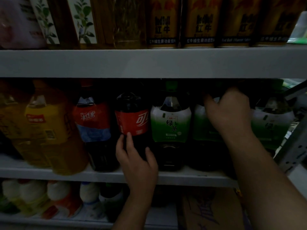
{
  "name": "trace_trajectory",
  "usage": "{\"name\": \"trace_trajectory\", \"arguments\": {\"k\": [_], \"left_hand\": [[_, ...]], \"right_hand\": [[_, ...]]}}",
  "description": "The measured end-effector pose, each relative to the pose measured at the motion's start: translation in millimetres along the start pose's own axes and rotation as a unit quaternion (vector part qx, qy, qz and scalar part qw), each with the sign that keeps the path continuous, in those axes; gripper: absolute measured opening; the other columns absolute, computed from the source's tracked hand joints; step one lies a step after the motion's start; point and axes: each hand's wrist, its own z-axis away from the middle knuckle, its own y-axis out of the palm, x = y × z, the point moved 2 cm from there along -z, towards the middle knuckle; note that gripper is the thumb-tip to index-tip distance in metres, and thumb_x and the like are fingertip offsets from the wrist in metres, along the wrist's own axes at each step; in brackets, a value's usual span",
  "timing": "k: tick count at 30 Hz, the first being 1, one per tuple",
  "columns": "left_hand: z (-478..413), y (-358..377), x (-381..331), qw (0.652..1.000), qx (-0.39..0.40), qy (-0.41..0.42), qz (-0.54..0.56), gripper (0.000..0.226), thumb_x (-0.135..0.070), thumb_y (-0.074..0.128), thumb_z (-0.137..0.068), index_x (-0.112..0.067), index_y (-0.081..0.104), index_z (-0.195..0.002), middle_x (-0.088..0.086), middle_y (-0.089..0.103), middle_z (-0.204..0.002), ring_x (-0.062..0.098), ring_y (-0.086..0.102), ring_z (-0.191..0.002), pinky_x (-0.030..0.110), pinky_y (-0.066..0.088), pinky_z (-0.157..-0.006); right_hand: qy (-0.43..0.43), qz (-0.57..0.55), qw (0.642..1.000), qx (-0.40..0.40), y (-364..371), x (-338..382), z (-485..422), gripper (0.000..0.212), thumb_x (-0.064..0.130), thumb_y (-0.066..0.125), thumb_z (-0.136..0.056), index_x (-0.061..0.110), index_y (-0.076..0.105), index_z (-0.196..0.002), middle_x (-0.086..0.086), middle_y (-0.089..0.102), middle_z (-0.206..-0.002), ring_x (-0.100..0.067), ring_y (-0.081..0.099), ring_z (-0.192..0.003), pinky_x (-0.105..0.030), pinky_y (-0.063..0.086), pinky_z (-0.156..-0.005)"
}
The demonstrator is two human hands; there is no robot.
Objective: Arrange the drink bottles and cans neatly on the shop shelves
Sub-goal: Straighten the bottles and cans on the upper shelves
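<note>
Middle shelf (49, 173), mid-task. My left grip (136, 165) curls round the lower body of the cola bottle (132, 117), which stands upright in the front row between the iced tea bottle (93, 120) and the green tea bottles (171, 120). My right grip (229, 112) lies over the second green tea; shadow hides how it closes, so I cannot tell whether it holds. Count: one cola, one iced tea, three green teas, at least two yellow bottles (44, 123), four gold cans (163, 25) above. I judge the row nearly straight; squaring the labels remains.
</note>
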Motion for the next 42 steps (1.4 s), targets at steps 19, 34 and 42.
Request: {"name": "trace_trajectory", "arguments": {"k": [19,34,42], "left_hand": [[-40.0,-13.5,0.3,0.994,0.092,-0.011,-0.056,0.080,-0.049,0.052,-0.088,-0.013,0.018,-0.152,0.013,0.030,-0.150,0.032,0.047,-0.125,0.041,0.048,-0.083],[-4.5,-16.5,5.8,0.995,0.103,-0.003,-0.002,0.091,-0.021,0.063,-0.088,-0.011,-0.003,-0.150,0.008,-0.005,-0.159,0.019,0.001,-0.146,0.037,0.017,-0.116],[-16.0,-31.7,11.0,0.991,0.100,-0.032,-0.084,0.098,-0.049,0.073,-0.076,-0.008,0.022,-0.150,0.017,0.033,-0.143,0.031,0.037,-0.130,0.040,0.041,-0.100]], "right_hand": [[-0.255,-0.224,0.927,0.158,56.8,106.0,94.4,0.043,0.013,0.052,-0.086,0.003,0.054,-0.127,-0.011,0.050,-0.133,-0.017,0.045,-0.123,-0.022,0.032,-0.105],[0.006,-0.253,0.917,0.307,85.9,166.5,23.3,0.037,0.039,0.056,-0.092,0.012,0.064,-0.115,-0.014,0.062,-0.122,-0.030,0.056,-0.112,-0.041,0.045,-0.096],[-0.008,-0.239,0.933,0.268,93.4,160.6,22.4,0.051,0.060,0.060,-0.082,0.026,0.062,-0.118,0.001,0.062,-0.119,-0.017,0.053,-0.106,-0.027,0.036,-0.081]]}}
